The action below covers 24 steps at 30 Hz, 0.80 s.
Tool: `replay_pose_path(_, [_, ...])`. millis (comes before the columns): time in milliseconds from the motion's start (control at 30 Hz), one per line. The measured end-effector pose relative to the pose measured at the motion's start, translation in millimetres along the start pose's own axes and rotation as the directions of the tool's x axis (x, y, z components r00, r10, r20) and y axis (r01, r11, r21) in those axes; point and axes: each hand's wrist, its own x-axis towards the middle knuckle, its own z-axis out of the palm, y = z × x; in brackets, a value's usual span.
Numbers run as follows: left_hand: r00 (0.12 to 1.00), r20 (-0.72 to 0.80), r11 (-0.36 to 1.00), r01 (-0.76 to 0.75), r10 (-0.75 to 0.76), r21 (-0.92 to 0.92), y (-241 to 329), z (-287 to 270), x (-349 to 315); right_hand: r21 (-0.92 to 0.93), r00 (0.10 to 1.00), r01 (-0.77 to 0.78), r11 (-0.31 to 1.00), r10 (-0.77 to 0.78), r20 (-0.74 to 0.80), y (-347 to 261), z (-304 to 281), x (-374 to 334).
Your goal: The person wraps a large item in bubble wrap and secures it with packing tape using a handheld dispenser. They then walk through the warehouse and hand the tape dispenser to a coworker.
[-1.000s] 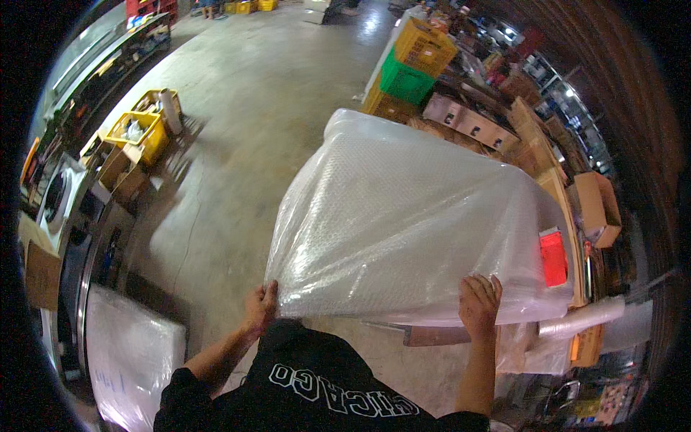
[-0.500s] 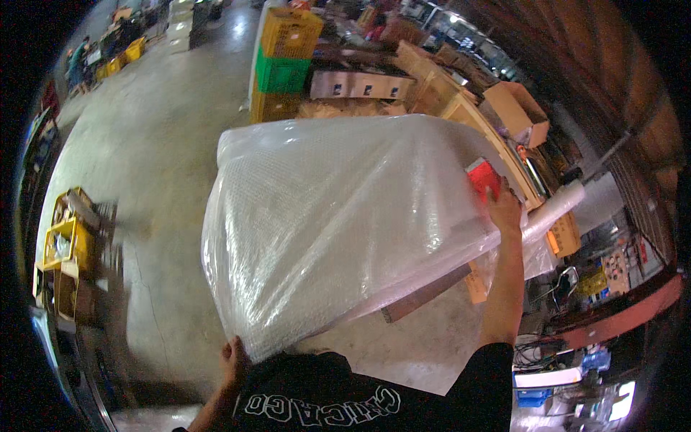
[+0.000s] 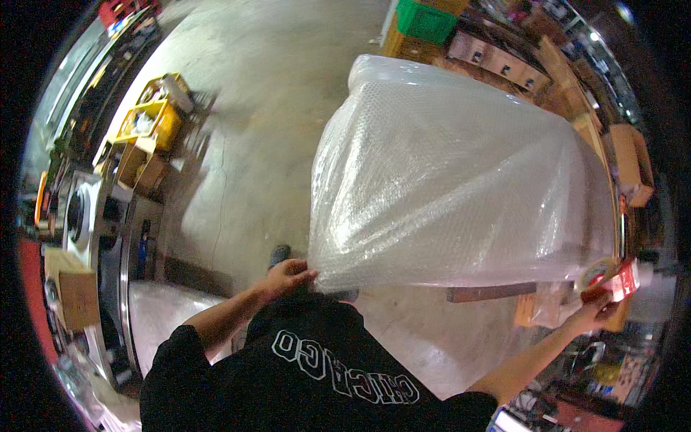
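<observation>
Your left hand (image 3: 289, 276) pinches bubble wrap (image 3: 446, 187), likely slippery, best held by this near-left corner; your right hand (image 3: 599, 312) grasps a tape dispenser (image 3: 625, 282).

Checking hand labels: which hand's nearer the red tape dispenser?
Right. The right hand holds the red tape dispenser; the left hand is well left of it, at the bubble wrap.

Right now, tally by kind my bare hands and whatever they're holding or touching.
Bare hands: 2, left hand and right hand
Large bundle in clear bubble wrap: 1, touched by the left
Red handheld tape dispenser: 1, held in the right
Total: 4
</observation>
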Motion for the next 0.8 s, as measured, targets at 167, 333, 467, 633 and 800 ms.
replay_pose_path(167, [0.831, 0.488, 0.875, -0.003, -0.267, 0.484, 64.0, -32.7, 33.6, 0.019, 0.937, -0.294, 0.956, 0.285, 0.200, -76.3, -86.0, -178.4])
replay_pose_path(333, [0.457, 0.789, 0.816, -0.202, -0.411, 0.542, 122.8, -77.5, 49.5, -0.071, 0.954, -0.196, 0.978, 0.207, 0.218, -234.3, -75.2, -418.1])
replay_pose_path(467, [0.342, 0.874, 0.867, -0.240, -0.345, 0.436, 159.8, -92.8, 55.8, -0.371, 0.905, 0.091, 0.924, 0.078, 0.418, -333.5, -55.8, -562.0])
replay_pose_path(633, [0.254, 0.847, 0.832, -0.197, -0.467, 0.518, 165.1, -96.0, 48.9, -0.468, 0.852, -0.110, 0.877, 0.326, 0.409, -433.3, 7.8, -621.3])
replay_pose_path(800, [0.311, 0.730, 0.693, -0.239, -0.609, 0.680, 159.3, -105.3, 47.5, -0.566, 0.836, -0.137, 0.813, 0.401, 0.374, -458.1, 23.9, -669.5])
